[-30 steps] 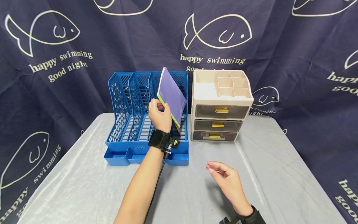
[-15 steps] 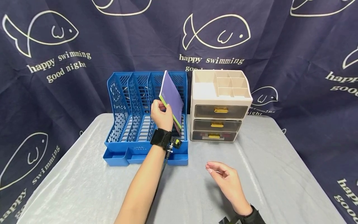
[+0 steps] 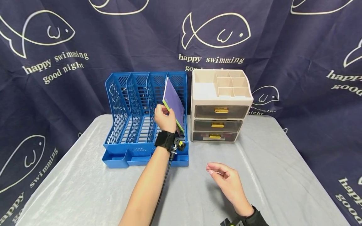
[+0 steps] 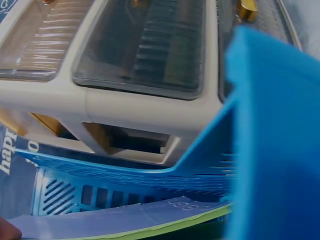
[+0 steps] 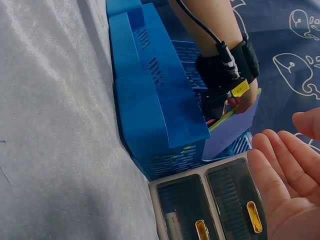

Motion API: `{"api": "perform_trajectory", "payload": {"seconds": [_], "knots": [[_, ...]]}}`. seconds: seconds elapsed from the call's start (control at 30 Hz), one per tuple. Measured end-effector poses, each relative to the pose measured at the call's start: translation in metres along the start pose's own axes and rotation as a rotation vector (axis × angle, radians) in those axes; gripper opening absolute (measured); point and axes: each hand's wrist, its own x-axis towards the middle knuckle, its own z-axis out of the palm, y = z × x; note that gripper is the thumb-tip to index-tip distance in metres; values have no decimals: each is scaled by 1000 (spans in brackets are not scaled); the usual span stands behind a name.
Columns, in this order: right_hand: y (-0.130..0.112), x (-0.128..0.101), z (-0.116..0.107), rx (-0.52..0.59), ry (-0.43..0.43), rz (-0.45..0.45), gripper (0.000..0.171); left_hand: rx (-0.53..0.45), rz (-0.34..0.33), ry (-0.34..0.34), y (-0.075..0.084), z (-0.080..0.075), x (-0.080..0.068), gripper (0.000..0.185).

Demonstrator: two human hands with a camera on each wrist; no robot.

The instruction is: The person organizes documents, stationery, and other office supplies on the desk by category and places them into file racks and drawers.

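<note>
A big grey surface (image 3: pixel 85 188) holds a blue file rack (image 3: pixel 133 125) and, just beside it, a cream drawer box (image 3: pixel 220 110). A purple folder (image 3: pixel 173 105) with a green edge stands tilted in the rack's slot nearest the drawer box. I think the folder is being set into that slot, and the next move calls for tipping it straight and letting it slide down. The left hand (image 3: pixel 165 118) reaches forward, arm stretched out, its grip pinched on the folder's near edge. The right hand (image 3: pixel 226 179) hangs above the surface, fingers loose, holding nothing.
</note>
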Motion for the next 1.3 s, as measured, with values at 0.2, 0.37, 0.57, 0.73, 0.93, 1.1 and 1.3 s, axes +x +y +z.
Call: {"api": "perform_trajectory", "payload": {"seconds": [0.2,0.37,0.57,0.73,0.93,1.1,1.3], "knots": [[1,0,0,-4,5,10,17,5,-62,6,-4,3,-2,20],[1,0,1,-1,3,15,17,-9,-98,-1,-6,6,-5,20],[0,0,1,-7,10,27,15,-8,-127,4,-10,7,-6,21],[1,0,0,-11,6,35,16,8,-144,-2,-14,8,-6,21],[1,1,0,-9,0,37,16,-4,-172,2,-16,9,-5,21],[1,1,0,-8,-7,36,17,-5,-192,-4,-17,8,-5,21],[1,0,0,-10,-15,32,16,8,-231,-30,-18,7,-6,21]]}}
